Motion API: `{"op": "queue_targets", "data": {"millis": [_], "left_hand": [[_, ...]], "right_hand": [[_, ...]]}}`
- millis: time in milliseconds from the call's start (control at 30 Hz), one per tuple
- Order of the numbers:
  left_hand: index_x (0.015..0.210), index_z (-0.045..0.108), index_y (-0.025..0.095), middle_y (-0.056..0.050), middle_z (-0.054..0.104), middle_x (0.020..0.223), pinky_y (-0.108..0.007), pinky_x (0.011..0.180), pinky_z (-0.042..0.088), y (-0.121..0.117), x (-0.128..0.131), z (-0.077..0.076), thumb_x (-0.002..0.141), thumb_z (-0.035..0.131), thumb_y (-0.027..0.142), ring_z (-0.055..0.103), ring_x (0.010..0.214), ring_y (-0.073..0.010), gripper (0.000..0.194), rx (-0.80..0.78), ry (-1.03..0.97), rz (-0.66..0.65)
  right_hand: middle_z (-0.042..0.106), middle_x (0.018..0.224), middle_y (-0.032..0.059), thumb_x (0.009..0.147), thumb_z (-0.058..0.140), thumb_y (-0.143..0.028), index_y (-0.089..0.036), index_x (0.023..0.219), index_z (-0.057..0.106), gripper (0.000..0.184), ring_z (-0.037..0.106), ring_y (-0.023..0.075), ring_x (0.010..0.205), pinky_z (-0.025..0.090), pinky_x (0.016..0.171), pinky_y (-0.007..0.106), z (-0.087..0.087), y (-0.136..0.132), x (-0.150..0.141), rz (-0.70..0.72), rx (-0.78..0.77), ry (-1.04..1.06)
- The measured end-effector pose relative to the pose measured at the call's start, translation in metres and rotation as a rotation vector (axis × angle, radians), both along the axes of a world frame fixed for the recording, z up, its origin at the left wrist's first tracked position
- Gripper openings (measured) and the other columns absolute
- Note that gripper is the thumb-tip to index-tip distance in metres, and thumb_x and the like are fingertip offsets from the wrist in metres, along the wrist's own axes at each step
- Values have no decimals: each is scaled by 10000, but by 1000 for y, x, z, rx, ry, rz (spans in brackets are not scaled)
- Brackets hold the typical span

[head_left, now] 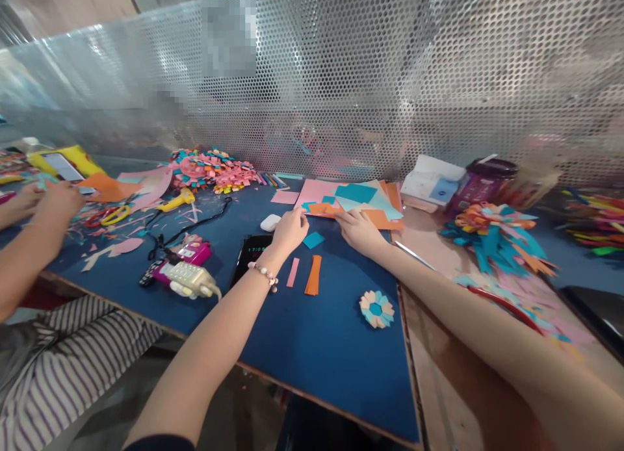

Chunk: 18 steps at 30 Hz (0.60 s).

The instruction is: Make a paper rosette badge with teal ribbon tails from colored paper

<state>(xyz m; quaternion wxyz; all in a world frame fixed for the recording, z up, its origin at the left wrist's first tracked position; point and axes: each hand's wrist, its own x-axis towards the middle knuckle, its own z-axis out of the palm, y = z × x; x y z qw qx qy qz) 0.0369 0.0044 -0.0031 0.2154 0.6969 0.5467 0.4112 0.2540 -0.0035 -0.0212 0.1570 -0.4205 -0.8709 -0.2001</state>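
Note:
My left hand (291, 231), with a beaded bracelet at the wrist, is closed at the left end of an orange paper piece (322, 208). The fingers of my right hand (359, 232) are bent onto the right end of that piece; their tips are partly hidden. Beneath and behind lie stacked coloured paper sheets (357, 192) in pink, blue and orange. Nearer me are a blue paper square (313, 240), a pink paper strip (293, 272) and a fanned bundle of orange paper strips (313, 275). A cream-and-blue paper flower (376, 309) rests towards the front right.
A phone (247, 259) and white earbud case (270, 223) sit beside my left forearm. Glue guns (192, 279), scissors (116, 215) and a paper-scrap heap (209, 169) are leftward, near another person's hands (61, 201). At right are a purple jar (480, 181) and paper pompom (497, 236).

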Motion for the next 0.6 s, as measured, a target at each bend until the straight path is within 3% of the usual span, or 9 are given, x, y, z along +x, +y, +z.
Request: {"op": "queue_targets", "data": {"millis": [100,233,433,600], "left_hand": [[1085,557,152,-117,661,1024,-323,849,486,2,3,0,855,530,260,622,992,-214,256,-69,-157,-54],[1168,482,129,-143,640,1066,-276,669,541,2,3,0,866,514,382,672,829,-179,396,-188,-368,-113],[1169,508,131,-107,652,966,-255,659,536,3,-3,-1,757,631,167,655,755,-147,432,-229,-543,-95],[1193,498,146,-96,650,951,-241,632,522,12,-4,-5,748,617,161,646,769,-150,461,-175,-613,-15]], "right_hand": [[475,1378,113,900,361,-124,-88,1332,465,446,450,285,1079,392,887,437,10,-6,0,114,5,-59],[446,1415,39,929,309,-108,-175,1379,415,467,429,252,1167,411,921,416,18,-14,1,249,13,-110],[458,1398,45,909,369,-137,-201,1302,511,423,420,277,1189,419,933,457,18,-20,-2,359,-38,-17],[609,1181,83,840,421,-92,-161,1165,623,389,479,250,1036,438,909,431,11,-22,-9,347,-94,87]]}}
